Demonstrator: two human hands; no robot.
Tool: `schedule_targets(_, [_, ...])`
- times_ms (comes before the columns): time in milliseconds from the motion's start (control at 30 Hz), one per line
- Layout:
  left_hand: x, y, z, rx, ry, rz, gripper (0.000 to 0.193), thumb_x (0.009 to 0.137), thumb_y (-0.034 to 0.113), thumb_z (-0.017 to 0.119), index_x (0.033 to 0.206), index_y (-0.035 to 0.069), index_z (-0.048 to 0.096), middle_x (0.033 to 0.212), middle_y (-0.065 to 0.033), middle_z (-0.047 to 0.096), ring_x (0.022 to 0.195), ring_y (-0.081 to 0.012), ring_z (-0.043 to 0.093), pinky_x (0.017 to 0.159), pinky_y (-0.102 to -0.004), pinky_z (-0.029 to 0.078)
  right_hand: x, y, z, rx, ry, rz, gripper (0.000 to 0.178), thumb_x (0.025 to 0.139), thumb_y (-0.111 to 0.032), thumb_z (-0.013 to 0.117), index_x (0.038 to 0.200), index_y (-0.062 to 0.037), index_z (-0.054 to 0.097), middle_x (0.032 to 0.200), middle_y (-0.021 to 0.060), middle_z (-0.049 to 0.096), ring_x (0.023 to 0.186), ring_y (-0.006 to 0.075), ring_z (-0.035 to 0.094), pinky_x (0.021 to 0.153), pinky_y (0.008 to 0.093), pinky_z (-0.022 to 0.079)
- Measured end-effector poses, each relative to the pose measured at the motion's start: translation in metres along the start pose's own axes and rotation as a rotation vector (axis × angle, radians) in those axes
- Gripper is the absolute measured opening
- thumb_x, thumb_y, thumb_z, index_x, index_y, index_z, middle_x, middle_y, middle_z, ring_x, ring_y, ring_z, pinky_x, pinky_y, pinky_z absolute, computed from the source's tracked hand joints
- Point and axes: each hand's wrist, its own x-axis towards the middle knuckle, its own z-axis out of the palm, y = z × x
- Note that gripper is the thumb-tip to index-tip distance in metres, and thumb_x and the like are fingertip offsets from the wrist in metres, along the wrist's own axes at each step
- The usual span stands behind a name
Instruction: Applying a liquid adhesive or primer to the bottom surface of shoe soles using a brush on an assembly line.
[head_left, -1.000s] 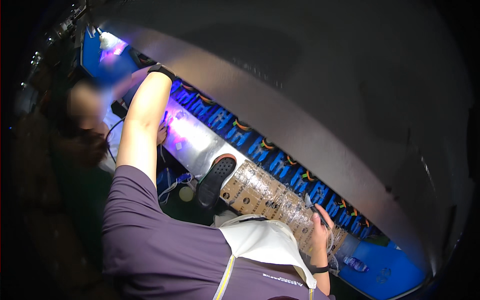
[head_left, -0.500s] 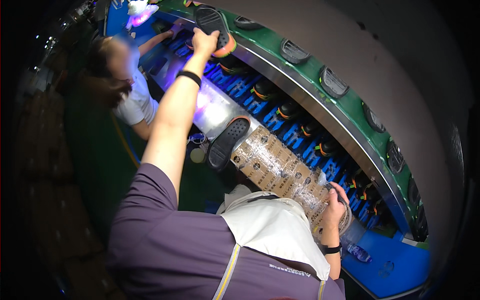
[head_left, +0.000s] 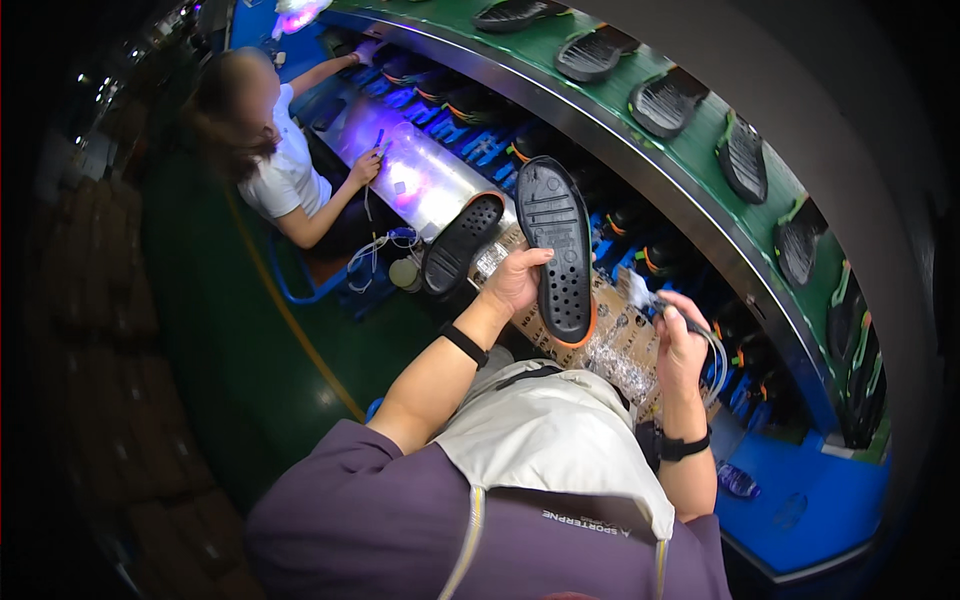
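My left hand [head_left: 514,281] grips a black shoe sole [head_left: 556,215] with an orange rim, thumb on its face. The sole stands nearly lengthwise before me, its end with round holes nearest my body. In my right hand [head_left: 682,348] is a dark-handled brush [head_left: 660,301] with a whitish tip and a thin pale hose looping down beside the wrist. The brush tip is apart from the sole, to its right. Another black sole [head_left: 462,245] with holes and an orange edge lies at the left end of the taped cardboard [head_left: 625,365] covering the bench.
Beyond the bench, a lower rack [head_left: 480,150] carries dark shoes on blue holders. Above it runs a green belt [head_left: 695,145] with several soles. At left, a person [head_left: 290,165] in white works under purple light. A bottle [head_left: 738,479] lies on the blue tabletop [head_left: 800,535].
My left hand has brought the sole back from the far belt to in front of me. My right hand, with the brush, has risen slightly away from my body.
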Motion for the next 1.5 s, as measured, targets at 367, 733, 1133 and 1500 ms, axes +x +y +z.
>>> schedule_targets(367, [-0.014, -0.019, 0.064, -0.223, -0.008, -0.050, 0.085, 0.108, 0.073, 0.024, 0.157, 0.008, 0.048, 0.156, -0.0138, 0.054, 0.145, -0.0318, 0.050, 0.126, -0.0480, 0.034, 0.030, -0.047, 0.089, -0.223, -0.094, -0.183, 0.020, 0.096, -0.012, 0.073, 0.112, -0.0014, 0.078, 0.079, -0.0052, 0.065, 0.069, 0.0028, 0.054, 0.064, 0.0203, 0.043])
schedule_targets(733, [-0.016, -0.026, 0.083, -0.033, -0.053, -0.034, 0.080, 0.111, 0.068, 0.019, 0.162, 0.009, 0.040, 0.163, -0.0097, 0.047, 0.151, -0.0267, 0.043, 0.127, -0.0454, 0.032, 0.041, -0.028, 0.103, -0.204, -0.002, -0.293, 0.020, 0.098, -0.010, 0.073, 0.116, -0.0004, 0.077, 0.085, -0.0029, 0.067, 0.075, 0.0036, 0.056, 0.069, 0.0213, 0.046])
schedule_targets(1133, [-0.001, -0.001, 0.067, 0.098, -0.048, 0.054, 0.081, 0.110, 0.068, 0.013, 0.150, 0.008, 0.051, 0.137, -0.0124, 0.065, 0.128, -0.0251, 0.063, 0.114, -0.0445, 0.049, -0.006, -0.081, 0.060, -1.084, -0.688, -0.146, 0.021, 0.088, -0.015, 0.076, 0.107, -0.0048, 0.079, 0.098, 0.0180, 0.078, 0.094, 0.0327, 0.075, 0.085, 0.0412, 0.059])
schedule_targets(1500, [-0.023, -0.025, 0.101, 0.070, 0.017, -0.011, 0.089, 0.103, 0.080, 0.027, 0.153, 0.010, 0.054, 0.148, -0.0108, 0.061, 0.142, -0.0269, 0.054, 0.120, -0.0430, 0.043, 0.028, -0.059, 0.084, -0.394, -0.346, -0.456, 0.029, 0.094, -0.012, 0.078, 0.122, -0.0023, 0.076, 0.109, 0.0097, 0.077, 0.103, 0.0156, 0.070, 0.093, 0.0310, 0.055])
